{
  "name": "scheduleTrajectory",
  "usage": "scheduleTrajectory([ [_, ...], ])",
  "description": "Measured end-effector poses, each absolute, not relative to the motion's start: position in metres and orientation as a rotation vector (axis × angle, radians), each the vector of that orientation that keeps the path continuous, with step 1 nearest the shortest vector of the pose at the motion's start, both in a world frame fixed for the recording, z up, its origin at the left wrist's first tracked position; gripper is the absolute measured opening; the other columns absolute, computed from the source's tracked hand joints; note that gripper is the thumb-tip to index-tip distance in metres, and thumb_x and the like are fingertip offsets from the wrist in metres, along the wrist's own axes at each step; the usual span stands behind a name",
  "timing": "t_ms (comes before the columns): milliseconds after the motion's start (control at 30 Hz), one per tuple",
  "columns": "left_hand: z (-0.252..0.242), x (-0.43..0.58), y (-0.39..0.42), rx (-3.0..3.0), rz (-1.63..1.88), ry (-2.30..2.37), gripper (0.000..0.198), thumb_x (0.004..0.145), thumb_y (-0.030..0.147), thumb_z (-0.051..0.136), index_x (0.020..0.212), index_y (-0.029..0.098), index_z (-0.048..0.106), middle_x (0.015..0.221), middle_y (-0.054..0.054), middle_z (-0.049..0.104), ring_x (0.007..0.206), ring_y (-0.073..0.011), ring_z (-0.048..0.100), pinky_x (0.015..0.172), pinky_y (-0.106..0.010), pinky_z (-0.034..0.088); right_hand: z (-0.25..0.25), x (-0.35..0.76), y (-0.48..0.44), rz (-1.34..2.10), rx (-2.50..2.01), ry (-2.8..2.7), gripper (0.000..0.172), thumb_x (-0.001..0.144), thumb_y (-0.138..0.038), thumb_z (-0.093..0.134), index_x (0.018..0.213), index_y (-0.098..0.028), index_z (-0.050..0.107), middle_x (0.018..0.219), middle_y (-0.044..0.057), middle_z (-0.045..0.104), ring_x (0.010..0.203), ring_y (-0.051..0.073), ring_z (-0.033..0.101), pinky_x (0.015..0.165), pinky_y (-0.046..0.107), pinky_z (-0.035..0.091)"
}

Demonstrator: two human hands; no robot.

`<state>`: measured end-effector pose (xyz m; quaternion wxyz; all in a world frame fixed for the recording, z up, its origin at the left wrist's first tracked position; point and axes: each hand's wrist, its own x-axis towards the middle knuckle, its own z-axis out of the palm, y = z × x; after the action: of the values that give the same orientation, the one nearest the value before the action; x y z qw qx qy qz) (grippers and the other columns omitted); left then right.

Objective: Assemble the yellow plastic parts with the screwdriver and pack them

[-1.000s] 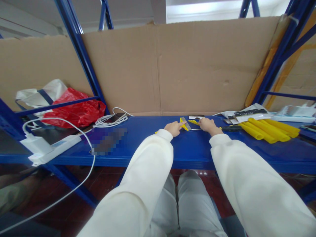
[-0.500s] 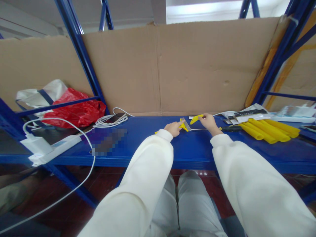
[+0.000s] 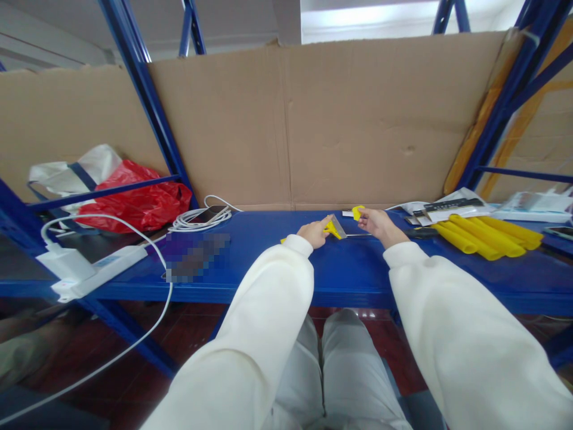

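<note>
Head view; clock centred on the left hand (image 3: 314, 233), 12 pointing away from the body. That hand is closing around the scraper (image 3: 332, 229), index finger extending toward its head; the head is showing at 3 o'clock, over the shelf (image 3: 268, 227). Right hand (image 3: 376, 224), also at 3, is pinching a yellow piece (image 3: 357, 213) with its fingertips, at 2, apart from the scraper.

Handling (judged): both things are looking light, stiff and slightly slippery; best gripping the scraper by its handle, behind the blade, and the piece by its sides.

Unclear: palm is hiding most of the handle. Piece is presenting only a small face. Right hand is masking whether the rod (image 3: 358, 235) is joining the dark handle (image 3: 423, 233). Pixelation is obscuring an object (image 3: 201, 257) at 9.
</note>
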<state>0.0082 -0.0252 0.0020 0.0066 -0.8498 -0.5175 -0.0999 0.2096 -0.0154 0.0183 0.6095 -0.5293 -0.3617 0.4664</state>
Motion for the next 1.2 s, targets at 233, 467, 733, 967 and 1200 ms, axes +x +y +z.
scheduleTrajectory([
  [233,0.003,0.009,-0.026,-2.657,-0.32,-1.624,0.072,0.105,0.028,0.055,0.171,0.032,0.028,0.147,-0.009,0.07,0.135,-0.0268,0.068,0.11,-0.037,0.053,0.014,0.209,-0.01,1.039,-1.168,-1.15,0.025,0.086,-0.028,0.083,0.073,-0.019,0.063,0.066,0.005,0.068,0.059,0.014,0.059,0.061,0.025,0.053],
  [467,0.006,0.011,-0.029,-2.666,-0.316,-1.658,0.072,0.105,0.03,0.055,0.172,0.028,0.026,0.147,-0.011,0.07,0.134,-0.027,0.068,0.109,-0.036,0.053,0.012,0.199,-0.016,0.919,-1.241,-1.262,0.046,0.065,-0.049,0.097,0.063,-0.017,0.064,0.054,-0.004,0.054,0.055,0.009,0.045,0.054,0.024,0.038],
  [733,0.006,0.012,-0.029,-2.67,-0.354,-1.637,0.076,0.105,0.027,0.056,0.173,0.03,0.021,0.146,-0.011,0.071,0.135,-0.0287,0.068,0.109,-0.039,0.053,0.012,0.186,-0.021,0.771,-1.344,-1.393,0.045,0.063,-0.055,0.09,0.056,-0.019,0.062,0.047,-0.006,0.043,0.055,0.01,0.036,0.056,0.027,0.032],
  [967,0.005,0.013,-0.03,-2.676,-0.369,-1.587,0.078,0.106,0.028,0.055,0.173,0.03,0.017,0.143,-0.011,0.072,0.132,-0.0287,0.07,0.107,-0.038,0.054,0.01,0.185,-0.019,0.672,-1.373,-1.383,0.047,0.062,-0.06,0.088,0.054,-0.021,0.062,0.049,-0.002,0.049,0.061,0.016,0.051,0.063,0.031,0.046],
  [1200,0.007,0.014,-0.033,-2.677,-0.375,-1.614,0.079,0.106,0.029,0.055,0.174,0.031,0.016,0.144,-0.01,0.072,0.132,-0.029,0.07,0.106,-0.038,0.054,0.008,0.184,-0.016,0.672,-1.357,-1.396,0.047,0.059,-0.057,0.09,0.052,-0.021,0.06,0.054,0.0,0.055,0.067,0.018,0.056,0.067,0.031,0.048],
])
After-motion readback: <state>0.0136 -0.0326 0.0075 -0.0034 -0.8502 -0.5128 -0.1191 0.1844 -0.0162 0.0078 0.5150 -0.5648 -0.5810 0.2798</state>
